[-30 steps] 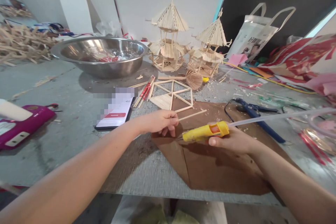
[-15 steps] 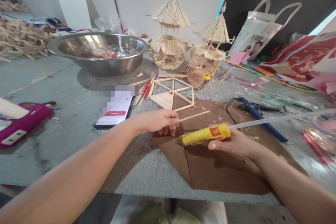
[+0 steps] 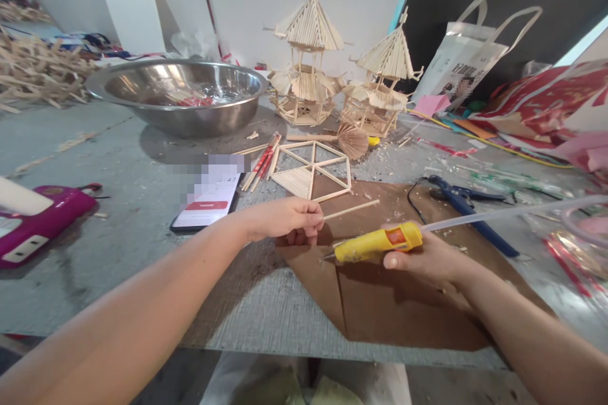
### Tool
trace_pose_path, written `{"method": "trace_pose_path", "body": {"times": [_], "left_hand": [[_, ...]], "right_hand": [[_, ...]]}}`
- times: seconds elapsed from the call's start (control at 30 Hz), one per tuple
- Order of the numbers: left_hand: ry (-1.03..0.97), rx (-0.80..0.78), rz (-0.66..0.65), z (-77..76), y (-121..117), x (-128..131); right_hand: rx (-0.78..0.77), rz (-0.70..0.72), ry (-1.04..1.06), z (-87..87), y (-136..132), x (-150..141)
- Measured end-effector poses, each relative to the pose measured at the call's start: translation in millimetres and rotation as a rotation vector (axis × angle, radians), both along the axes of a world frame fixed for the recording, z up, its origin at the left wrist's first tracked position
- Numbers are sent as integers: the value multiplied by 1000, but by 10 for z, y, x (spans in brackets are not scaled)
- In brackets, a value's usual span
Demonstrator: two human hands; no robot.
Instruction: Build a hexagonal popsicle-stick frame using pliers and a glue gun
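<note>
Between the fingertips of my left hand (image 3: 299,220) is a thin wooden stick (image 3: 354,209), pointing out to the right. My right hand (image 3: 427,259) is wrapped round a yellow glue gun (image 3: 370,243), its nozzle aimed left, just below and right of my left fingers. A long clear glue stick (image 3: 494,214) runs out of the gun's back end. Beyond my left hand lies a hexagonal stick frame (image 3: 332,168) with spokes; one of its sections is filled with sticks. Brown paper (image 3: 399,310) lies beneath both hands.
A phone (image 3: 209,202) and chopsticks in red wrappers (image 3: 263,161) lie left of the frame. Behind stand a steel basin (image 3: 180,117) and two stick pagodas (image 3: 311,82). Blue-handled pliers (image 3: 475,215) lie at right, a purple power strip (image 3: 52,215) at left.
My right hand and the glue gun have shifted slightly to the right, away from my left fingers. My left hand and the stick stay almost in place.
</note>
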State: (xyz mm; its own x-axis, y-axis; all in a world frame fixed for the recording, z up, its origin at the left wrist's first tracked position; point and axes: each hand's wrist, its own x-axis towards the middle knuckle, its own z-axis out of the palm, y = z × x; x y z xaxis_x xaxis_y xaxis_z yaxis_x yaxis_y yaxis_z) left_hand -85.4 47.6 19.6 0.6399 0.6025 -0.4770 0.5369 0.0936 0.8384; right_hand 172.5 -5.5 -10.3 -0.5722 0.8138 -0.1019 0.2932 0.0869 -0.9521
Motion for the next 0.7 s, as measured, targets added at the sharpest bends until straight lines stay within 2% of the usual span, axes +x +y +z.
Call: {"method": "trace_pose_path", "body": {"times": [0.1, 0.2, 0.4, 0.6, 0.7], "left_hand": [[-57, -47, 10, 39, -1, -22], [-99, -76, -23, 104, -9, -63], [-73, -223, -197, 176, -21, -159], [-52, -353, -297, 115, -58, -141], [-35, -461, -334, 79, -89, -108]], "right_hand": [[-32, 0, 58, 52, 34, 70], [33, -33, 95, 72, 82, 188], [106, -36, 92, 13, 124, 362], [25, 138, 57, 106, 116, 393], [19, 169, 78, 133, 122, 423]]}}
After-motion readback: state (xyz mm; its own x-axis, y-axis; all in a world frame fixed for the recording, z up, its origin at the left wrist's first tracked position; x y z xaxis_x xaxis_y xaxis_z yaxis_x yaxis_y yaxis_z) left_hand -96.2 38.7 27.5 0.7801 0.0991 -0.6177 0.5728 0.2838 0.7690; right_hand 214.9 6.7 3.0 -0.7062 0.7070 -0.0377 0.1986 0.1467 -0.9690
